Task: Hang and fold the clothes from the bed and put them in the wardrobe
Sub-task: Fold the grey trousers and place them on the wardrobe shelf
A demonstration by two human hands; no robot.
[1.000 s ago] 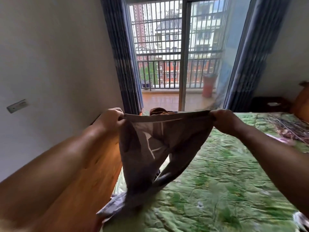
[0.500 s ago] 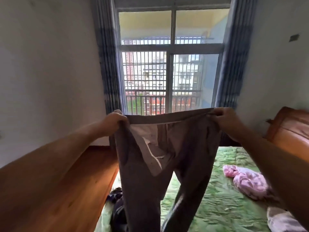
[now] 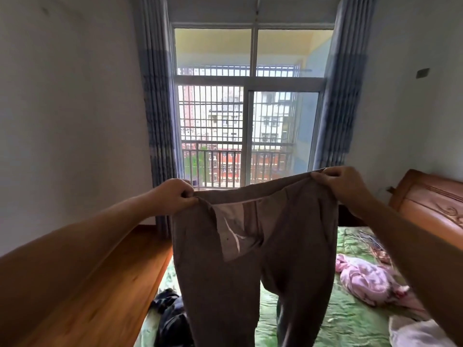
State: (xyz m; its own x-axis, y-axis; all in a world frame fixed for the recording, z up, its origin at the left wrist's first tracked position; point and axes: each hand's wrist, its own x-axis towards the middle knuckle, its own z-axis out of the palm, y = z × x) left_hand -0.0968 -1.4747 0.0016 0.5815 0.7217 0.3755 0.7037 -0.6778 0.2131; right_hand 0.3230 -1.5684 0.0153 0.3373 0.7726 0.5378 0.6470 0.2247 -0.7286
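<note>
Grey-brown trousers [image 3: 288,251] hang in the air in front of me, held up by the waistband, legs dangling over the bed [image 3: 350,319]. My left hand [image 3: 175,194] grips the left end of the waistband. My right hand [image 3: 343,181] grips the right end. A pale inner pocket lining shows at the front. On the green quilted bed lie a pink garment [image 3: 365,281], a dark garment [image 3: 170,314] at the left edge and a white garment [image 3: 416,334] at the lower right. No wardrobe is in view.
The wooden footboard [image 3: 100,296] runs along the left of the bed, the carved headboard [image 3: 431,204] stands at the right. Several wire hangers [image 3: 368,239] lie near the headboard. A barred glass balcony door [image 3: 245,136] with blue curtains [image 3: 157,121] is straight ahead.
I have lifted the trousers higher, so their legs have come off the bed and hang straight. My view has tilted up toward the window. Both hands keep hold of the waistband.
</note>
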